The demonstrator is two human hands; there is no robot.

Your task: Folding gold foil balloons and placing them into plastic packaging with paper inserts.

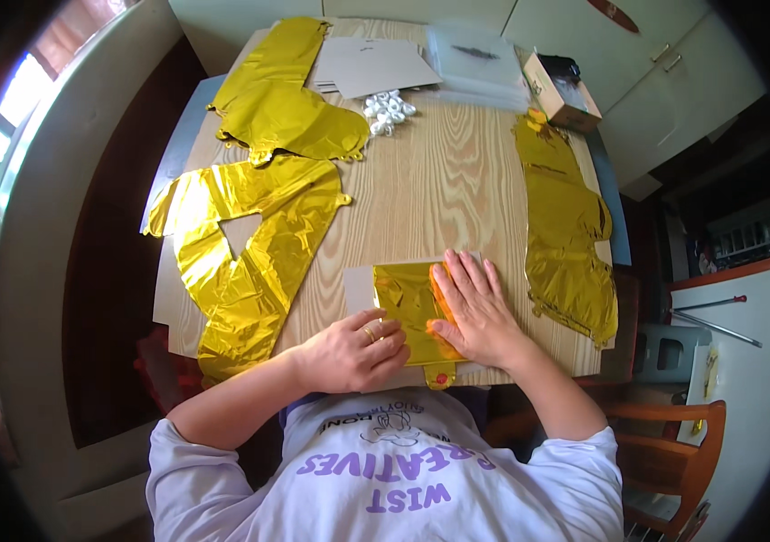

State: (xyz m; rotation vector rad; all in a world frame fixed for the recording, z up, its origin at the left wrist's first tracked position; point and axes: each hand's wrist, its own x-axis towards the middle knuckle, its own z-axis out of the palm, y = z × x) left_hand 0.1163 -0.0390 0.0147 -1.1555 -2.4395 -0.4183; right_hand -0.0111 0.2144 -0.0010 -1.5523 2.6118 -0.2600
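A flat, deflated gold foil balloon (408,294), folded to a rectangle, lies on a grey card (359,287) at the table's near edge. My right hand (474,312) presses flat on its right part, fingers stretched out. Orange reflections of that hand show in the shiny foil. Curled at the left edge of the foil is my left hand (358,350), its fingers closed on the folded balloon; the fingertips are partly hidden. A small tab (440,375) with a red spot sticks out toward me from the foil's lower edge.
Unfolded gold foil balloons lie at left (258,244), far left (286,108) and right (570,235). Toward the back are grey cards (376,68), small white rolls (389,110), clear plastic bags (475,68) and an open box (566,95). A wooden chair (674,452) stands at lower right.
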